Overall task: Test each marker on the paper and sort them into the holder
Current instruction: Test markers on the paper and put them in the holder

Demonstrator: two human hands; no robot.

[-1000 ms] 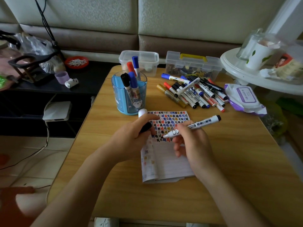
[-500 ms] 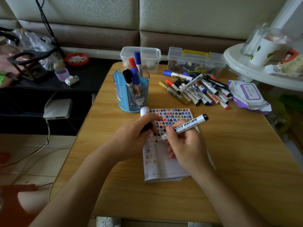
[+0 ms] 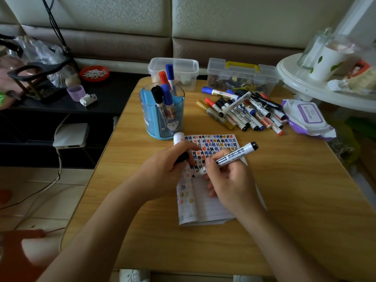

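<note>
Four markers [image 3: 162, 94] stand in the holder [image 3: 162, 125]; a pile [image 3: 244, 110] near the bench's far edge waits. The right hand [image 3: 230, 180] pinches a black marker [image 3: 234, 155] on the paper [image 3: 203, 206]; the left hand [image 3: 162, 171] fingers grip a white-ended object [image 3: 179, 137].

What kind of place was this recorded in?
Probably a home living room: a padded sofa-like backrest behind the small wooden table, a wet-wipes pack on it, and a paper cup on the white side table.

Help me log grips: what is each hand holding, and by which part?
Right hand pinches the marker low on its barrel, near the tip. Left hand grips a white-ended item round its middle.
</note>
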